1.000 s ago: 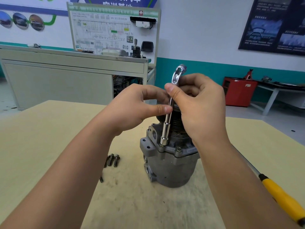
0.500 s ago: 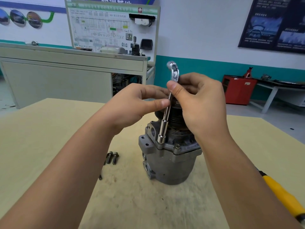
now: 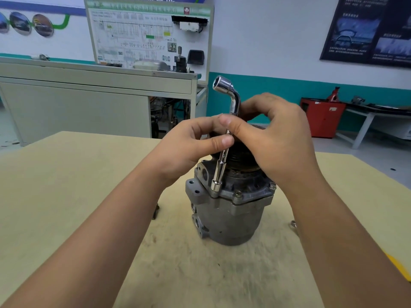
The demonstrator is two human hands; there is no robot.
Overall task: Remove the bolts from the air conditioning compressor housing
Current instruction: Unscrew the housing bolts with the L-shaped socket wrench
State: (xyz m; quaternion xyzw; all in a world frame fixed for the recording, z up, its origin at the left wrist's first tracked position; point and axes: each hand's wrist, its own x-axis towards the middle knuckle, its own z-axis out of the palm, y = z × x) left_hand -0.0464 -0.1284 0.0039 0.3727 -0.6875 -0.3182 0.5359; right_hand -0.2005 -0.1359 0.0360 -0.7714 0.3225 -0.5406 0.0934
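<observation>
Head view, ordered near to far. At the right of the compressor housing (image 3: 231, 218) and nearer the viewer, a yellow handle (image 3: 398, 267) shows at the frame edge. The housing stands upright on the wooden table (image 3: 66, 196). It is a grey cast body, dull and grimy, with ported lugs on its left side and a dark pulley (image 3: 244, 158) on top. Left of its base a small dark piece (image 3: 155, 211), half hidden by the forearm, may be a bolt already out. On the housing's flange two bolt heads (image 3: 238, 193) remain seated right of the L-shaped socket wrench (image 3: 222, 156), whose lower socket sits over a third at the flange's front-left corner. The far side of the flange is hidden. The task is therefore judged as in progress, with at least three bolts left. Above the housing, the left hand (image 3: 195, 147) pinches the wrench shaft between thumb and fingers, and the right hand (image 3: 273, 141) pinches it just above. Behind the housing stand a grey bench (image 3: 89, 90) and a training board (image 3: 146, 34).
</observation>
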